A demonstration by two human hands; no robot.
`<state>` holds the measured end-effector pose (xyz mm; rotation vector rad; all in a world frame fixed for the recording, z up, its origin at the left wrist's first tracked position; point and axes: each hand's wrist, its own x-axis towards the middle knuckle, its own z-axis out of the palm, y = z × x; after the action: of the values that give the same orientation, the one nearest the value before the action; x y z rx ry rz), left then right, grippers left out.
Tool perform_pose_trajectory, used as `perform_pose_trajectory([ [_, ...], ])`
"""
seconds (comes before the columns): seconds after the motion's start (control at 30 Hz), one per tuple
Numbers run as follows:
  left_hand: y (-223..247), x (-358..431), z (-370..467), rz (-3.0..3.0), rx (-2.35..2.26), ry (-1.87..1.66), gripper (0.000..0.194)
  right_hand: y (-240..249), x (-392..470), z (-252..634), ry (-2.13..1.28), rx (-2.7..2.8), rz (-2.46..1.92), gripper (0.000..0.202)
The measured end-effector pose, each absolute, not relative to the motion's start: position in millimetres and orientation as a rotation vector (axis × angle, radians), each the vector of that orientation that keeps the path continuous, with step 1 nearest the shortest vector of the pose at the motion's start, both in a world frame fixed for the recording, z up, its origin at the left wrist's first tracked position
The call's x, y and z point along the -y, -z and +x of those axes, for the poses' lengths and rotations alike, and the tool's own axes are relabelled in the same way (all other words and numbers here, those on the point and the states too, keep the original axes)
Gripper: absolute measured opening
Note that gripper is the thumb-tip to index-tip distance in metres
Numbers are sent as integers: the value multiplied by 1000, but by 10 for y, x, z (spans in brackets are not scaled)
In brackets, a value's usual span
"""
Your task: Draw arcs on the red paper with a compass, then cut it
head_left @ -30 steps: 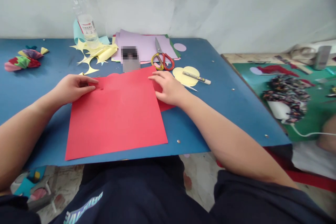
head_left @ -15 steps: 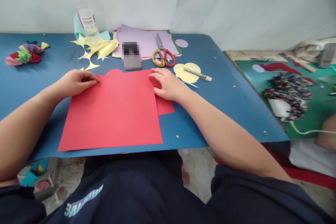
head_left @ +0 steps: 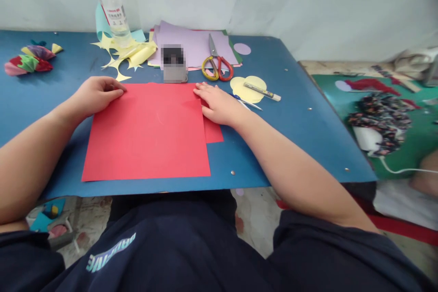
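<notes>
A sheet of red paper (head_left: 147,137) lies on the blue tabletop near its front edge. My left hand (head_left: 99,94) pinches the sheet's far left corner between thumb and fingers. At the far right corner, my right hand (head_left: 219,104) rests with its fingers stretched out and apart over the paper. A second piece of red paper (head_left: 214,133) sticks out from under the sheet on the right, partly below my right hand. Just beyond my right wrist lie yellow paper circles (head_left: 251,83) with a marker-like stick (head_left: 262,91) on top and a blue-handled pointed tool (head_left: 251,103) beside them.
Scissors (head_left: 215,61) lie on stacked coloured paper (head_left: 191,45) at the back, beside a pixelated object (head_left: 175,66). A plastic bottle (head_left: 116,16) stands among yellow paper scraps (head_left: 137,54). Pleated coloured paper (head_left: 32,61) sits far left. A green table (head_left: 420,123) adjoins on the right.
The red sheet's far edge now looks straight; the rounded red shape that showed beyond it is covered. My right hand's fingers have settled flatter on the paper. The view has shifted slightly.
</notes>
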<state>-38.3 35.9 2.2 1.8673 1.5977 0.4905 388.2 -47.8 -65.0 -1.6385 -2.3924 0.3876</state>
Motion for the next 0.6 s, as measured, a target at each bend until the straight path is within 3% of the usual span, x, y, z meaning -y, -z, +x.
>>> perform_pose_trajectory([
  [0.17, -47, -322, -341, 1875, -1630, -494, 46, 563, 189, 3915, -286, 2264, -1608, 54],
  [0.3, -58, -307, -307, 1856, -1644, -494, 50, 465, -341, 3642, -194, 2051, -1753, 50],
  [0.47, -38, -322, -296, 1829, -1656, -504, 53, 494, -924, 2936, -320, 1914, -2004, 102],
  [0.6, -19, -321, -297, 1828, -1646, -514, 48, 640, -1184, 2782, -363, 1872, -2047, 116],
])
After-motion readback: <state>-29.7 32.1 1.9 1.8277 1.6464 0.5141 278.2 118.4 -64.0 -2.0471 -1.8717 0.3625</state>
